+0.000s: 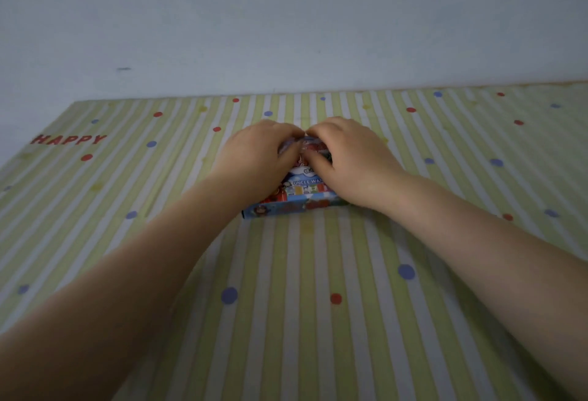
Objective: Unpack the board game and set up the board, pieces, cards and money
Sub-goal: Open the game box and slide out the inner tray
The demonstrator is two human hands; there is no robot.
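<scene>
A small colourful game box (297, 192), blue-sided with cartoon art and white lettering on its lid, lies flat in the middle of the table. My left hand (257, 159) covers its left half, fingers curled over the far edge. My right hand (346, 159) covers its right half the same way, fingertips meeting the left hand's at the far rim. Both hands grip the box; most of the lid is hidden beneath them. The box looks closed, and nothing from inside it shows.
The table wears a green-and-white striped cloth (302, 305) with red, blue and yellow dots and the red word HAPPY (68, 139) at the left. A plain pale wall (286, 19) rises right behind the far edge.
</scene>
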